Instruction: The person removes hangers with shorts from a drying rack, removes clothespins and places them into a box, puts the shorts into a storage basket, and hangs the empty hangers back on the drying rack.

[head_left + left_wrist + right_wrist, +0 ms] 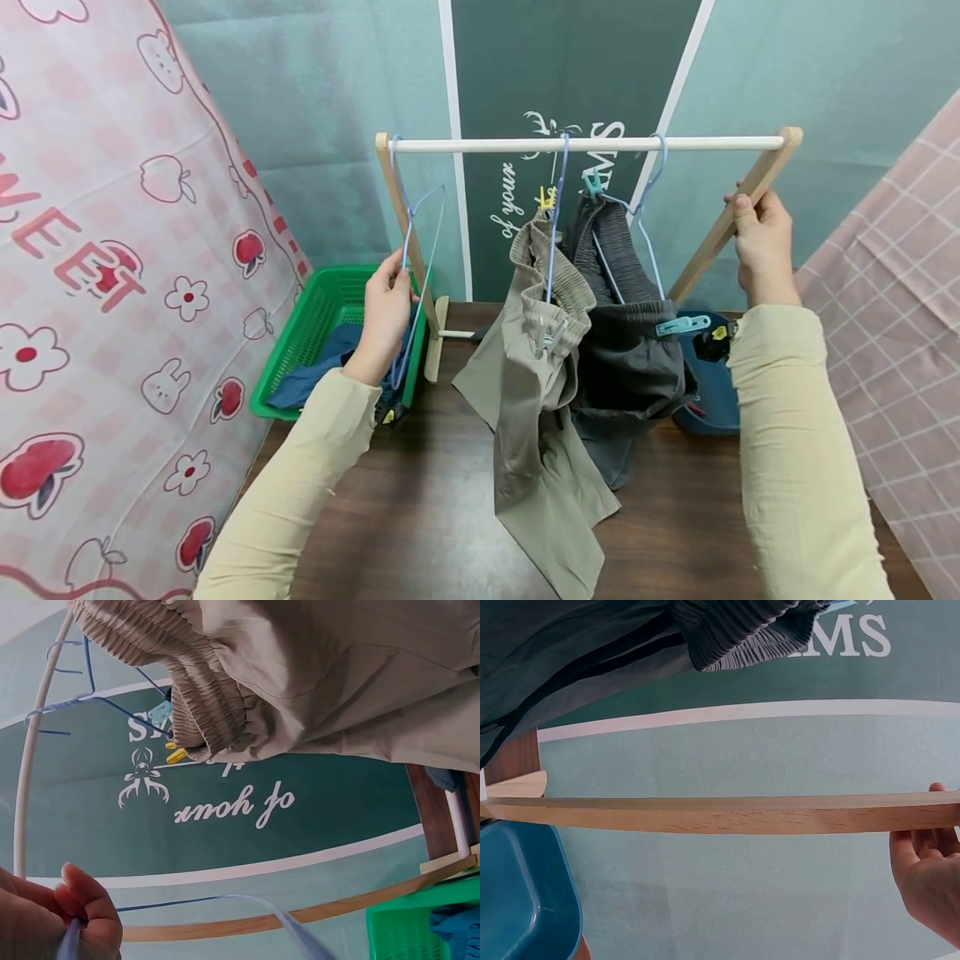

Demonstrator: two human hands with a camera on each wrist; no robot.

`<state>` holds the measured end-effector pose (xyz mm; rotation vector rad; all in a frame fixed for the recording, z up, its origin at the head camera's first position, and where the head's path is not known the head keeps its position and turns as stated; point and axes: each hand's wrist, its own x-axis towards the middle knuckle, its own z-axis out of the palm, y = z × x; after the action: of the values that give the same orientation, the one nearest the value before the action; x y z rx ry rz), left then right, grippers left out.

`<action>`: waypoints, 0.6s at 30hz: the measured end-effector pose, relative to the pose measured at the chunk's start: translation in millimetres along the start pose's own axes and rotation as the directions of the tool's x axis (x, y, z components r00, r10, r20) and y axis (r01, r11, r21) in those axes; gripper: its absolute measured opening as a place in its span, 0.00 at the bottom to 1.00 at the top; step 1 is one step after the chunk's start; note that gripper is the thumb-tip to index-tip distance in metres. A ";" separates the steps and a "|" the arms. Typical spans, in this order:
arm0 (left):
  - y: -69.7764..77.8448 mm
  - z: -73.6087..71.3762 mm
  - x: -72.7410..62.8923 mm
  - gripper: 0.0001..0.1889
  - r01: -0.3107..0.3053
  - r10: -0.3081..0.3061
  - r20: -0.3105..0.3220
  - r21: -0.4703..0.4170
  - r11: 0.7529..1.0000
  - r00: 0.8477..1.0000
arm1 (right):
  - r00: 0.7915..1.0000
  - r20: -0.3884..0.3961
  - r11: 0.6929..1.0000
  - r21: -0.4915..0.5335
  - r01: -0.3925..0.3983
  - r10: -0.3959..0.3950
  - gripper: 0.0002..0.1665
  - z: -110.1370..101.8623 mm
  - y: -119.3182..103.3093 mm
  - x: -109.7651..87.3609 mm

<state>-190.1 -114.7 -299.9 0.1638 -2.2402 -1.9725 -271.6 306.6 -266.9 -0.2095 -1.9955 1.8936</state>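
My left hand [386, 312] pinches the side of a blue wire hanger [437, 242], whose hook sits over the left end of the white rail [480, 146]. No garment is on that hanger. On the right, my right hand [763, 242] grips the wooden upright [720, 233] of the rack, thumb on the near side. Between the hands hang khaki trousers [517, 433] with a yellow clip [547, 198], and dark grey trousers [622, 358] with blue clips [683, 325], both on blue hangers. In the left wrist view, fingertips close on the blue wire.
A green basket [262, 383] holding dark blue cloth stands by the rack's left foot. Behind the right upright sits a blue tub [708, 417]. The brown tabletop [390, 517] lies below, with a pink printed curtain [112, 292] at left and a pink checked one [892, 333] at right.
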 end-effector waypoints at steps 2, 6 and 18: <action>-1.2 -0.5 0.6 0.24 -0.001 0.001 0.004 -0.002 1.000 1.000 | 1.000 -0.002 1.000 0.000 -0.003 0.003 0.20 -0.1 0.0 -0.2; -3.2 -1.3 1.6 0.24 -0.002 0.002 0.012 0.000 1.000 1.000 | 1.000 0.000 1.000 0.012 -0.002 0.002 0.18 -0.5 0.5 -0.8; -5.6 -1.7 3.6 0.23 -0.017 0.018 -0.021 0.069 0.997 1.000 | 1.000 -0.010 0.999 0.033 -0.010 0.010 0.19 0.7 0.7 0.9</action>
<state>-193.5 -117.8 -305.1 0.1716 -2.2899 -1.8768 -272.8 306.4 -267.4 -0.2200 -1.9592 1.9262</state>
